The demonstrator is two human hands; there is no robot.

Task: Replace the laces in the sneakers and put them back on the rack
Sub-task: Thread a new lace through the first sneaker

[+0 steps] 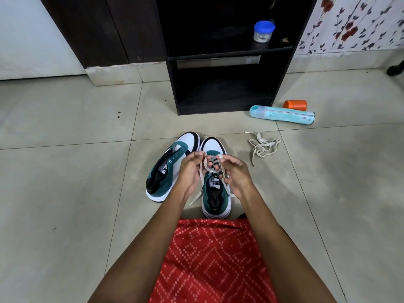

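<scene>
Two teal, white and black sneakers stand side by side on the tiled floor. The left sneaker (169, 165) has bare eyelets and no lace. Over the right sneaker (215, 193), my left hand (190, 169) and my right hand (235, 171) each pinch a strand of a beige lace (202, 169) that is threaded through its front eyelets. One lace end trails down to the floor by my left wrist. A second loose beige lace (262, 146) lies in a tangle on the floor to the right. The black shoe rack (223, 55) stands open just beyond the sneakers.
A small jar with a blue lid (263, 31) sits on the rack's upper shelf. A light blue bottle (282, 117) lies on the floor right of the rack, with an orange cup (295, 104) behind it. Red patterned cloth (214, 259) covers my lap.
</scene>
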